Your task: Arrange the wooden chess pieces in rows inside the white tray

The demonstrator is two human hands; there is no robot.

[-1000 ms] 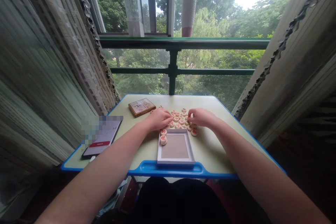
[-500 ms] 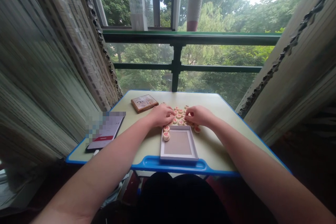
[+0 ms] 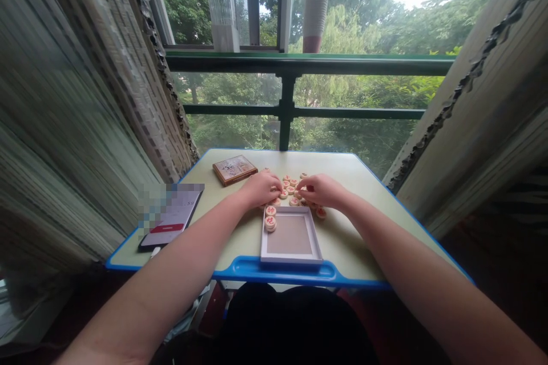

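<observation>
Round game pieces [image 3: 291, 190] are scattered on the worktop [image 3: 355, 234], between the hands, beyond the far wall of the open tray [image 3: 316, 239]. More red-marked pieces [image 3: 270, 222] are placed at the tray's far left, some stacked. The pile's left side is reached by the left hand [image 3: 262, 189], its right side by the right hand [image 3: 323, 190]. Fingers of both are bent; whether a piece is grasped cannot be told. Patterned box [image 3: 234, 169] is set far left, phone [image 3: 175, 215] near left, partly pixelated.
</observation>
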